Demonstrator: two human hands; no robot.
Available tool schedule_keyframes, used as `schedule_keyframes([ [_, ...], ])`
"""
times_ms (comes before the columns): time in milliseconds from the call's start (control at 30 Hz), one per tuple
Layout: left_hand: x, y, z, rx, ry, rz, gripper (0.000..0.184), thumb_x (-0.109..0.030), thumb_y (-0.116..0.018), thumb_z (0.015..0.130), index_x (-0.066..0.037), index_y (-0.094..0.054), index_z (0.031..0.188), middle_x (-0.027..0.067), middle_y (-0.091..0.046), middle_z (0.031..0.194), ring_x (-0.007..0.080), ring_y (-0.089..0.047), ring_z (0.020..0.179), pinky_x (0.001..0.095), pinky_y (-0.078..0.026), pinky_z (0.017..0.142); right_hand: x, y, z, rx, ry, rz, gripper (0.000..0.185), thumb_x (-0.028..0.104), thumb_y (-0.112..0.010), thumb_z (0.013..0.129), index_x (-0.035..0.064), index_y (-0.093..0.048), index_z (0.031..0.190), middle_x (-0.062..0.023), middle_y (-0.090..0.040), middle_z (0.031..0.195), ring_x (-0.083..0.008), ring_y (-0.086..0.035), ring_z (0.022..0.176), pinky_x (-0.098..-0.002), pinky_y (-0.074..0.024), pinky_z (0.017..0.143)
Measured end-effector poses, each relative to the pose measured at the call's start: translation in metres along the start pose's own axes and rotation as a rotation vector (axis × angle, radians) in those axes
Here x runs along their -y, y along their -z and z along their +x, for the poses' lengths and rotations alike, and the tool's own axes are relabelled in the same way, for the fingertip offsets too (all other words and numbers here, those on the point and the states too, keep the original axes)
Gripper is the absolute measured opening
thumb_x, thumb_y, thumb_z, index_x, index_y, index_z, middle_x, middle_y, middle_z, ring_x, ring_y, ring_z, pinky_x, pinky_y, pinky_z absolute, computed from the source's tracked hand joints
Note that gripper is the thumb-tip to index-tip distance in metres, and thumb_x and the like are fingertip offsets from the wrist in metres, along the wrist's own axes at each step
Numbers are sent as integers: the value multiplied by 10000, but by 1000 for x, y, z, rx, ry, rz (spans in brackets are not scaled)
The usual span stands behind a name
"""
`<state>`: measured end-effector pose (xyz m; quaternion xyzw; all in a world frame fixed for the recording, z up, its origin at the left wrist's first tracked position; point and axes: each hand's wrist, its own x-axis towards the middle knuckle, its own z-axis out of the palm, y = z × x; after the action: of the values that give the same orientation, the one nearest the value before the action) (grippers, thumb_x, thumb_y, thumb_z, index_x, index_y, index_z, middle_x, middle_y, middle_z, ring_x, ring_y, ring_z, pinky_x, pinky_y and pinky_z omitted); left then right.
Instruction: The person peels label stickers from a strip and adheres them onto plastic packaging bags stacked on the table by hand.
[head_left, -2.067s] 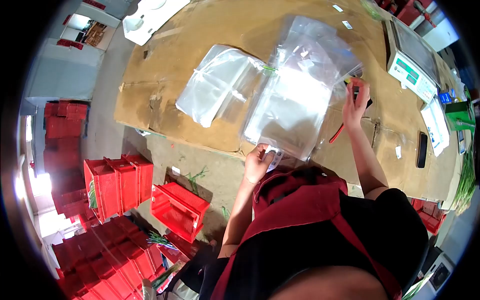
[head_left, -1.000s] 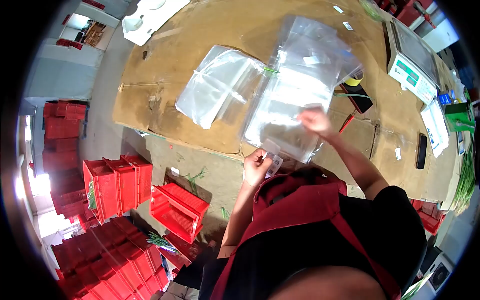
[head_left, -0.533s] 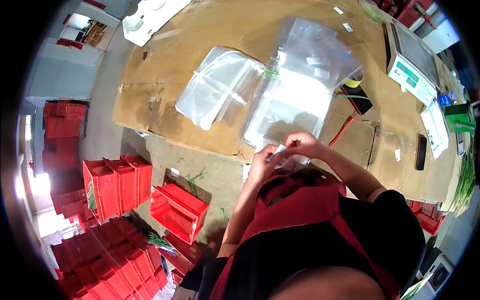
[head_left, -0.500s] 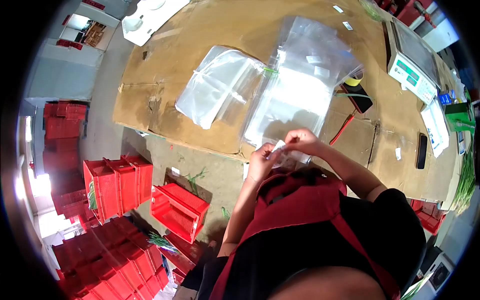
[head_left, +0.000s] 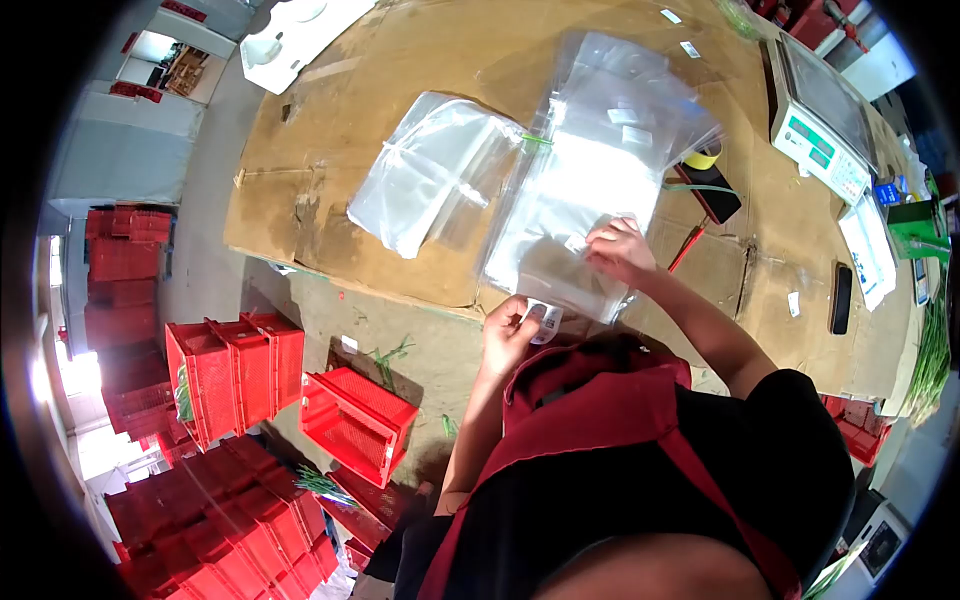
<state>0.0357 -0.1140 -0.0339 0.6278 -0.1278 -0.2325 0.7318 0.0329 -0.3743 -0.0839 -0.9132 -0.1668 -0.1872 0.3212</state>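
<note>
My left hand [head_left: 508, 335] pinches white printed label stickers [head_left: 543, 322] near the table's front edge. My right hand [head_left: 622, 252] is over the stack of clear plastic bags [head_left: 590, 180], its fingers closed at the edge of one small white label [head_left: 576, 243]. Whether that label touches the top bag is hard to tell. Further up the same stack lie other small white labels [head_left: 634, 135]. To the left, a second bundle of clear bags [head_left: 415, 185] rests on the cardboard-covered table [head_left: 320, 190].
A digital scale [head_left: 820, 145] stands at the right. Nearer are a phone [head_left: 715, 195], yellow tape [head_left: 703, 158], a red-handled tool [head_left: 687, 247] and another black phone-like object [head_left: 842, 298]. Red crates [head_left: 235, 375] stand on the floor at the left, one open crate [head_left: 358, 422] beside them.
My hands have come apart. The right hand has moved up and over the bag stack with a label, while the left has stayed low with its stickers, their printed face now showing.
</note>
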Motion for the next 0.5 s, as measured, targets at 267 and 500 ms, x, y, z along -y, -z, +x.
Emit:
schedule_keyframes([
  [267,4,6,0,-86,108,261,87,-54,-567,852,-21,-548,774,-15,-556,655,31,-469,588,189,-389,537,-33,73,32,-891,-610,406,233,-66,-507,818,22,-567,1025,-22,-564,952,-117,-511,816,-260,-425,746],
  [500,-6,-21,14,120,27,299,195,-64,-564,853,-19,-549,1043,86,-619,911,137,-569,848,267,-448,764,60,26,23,133,-358,784,133,70,-653,775,36,-588,886,-21,-599,764,-105,-541,693,-229,-427,644],
])
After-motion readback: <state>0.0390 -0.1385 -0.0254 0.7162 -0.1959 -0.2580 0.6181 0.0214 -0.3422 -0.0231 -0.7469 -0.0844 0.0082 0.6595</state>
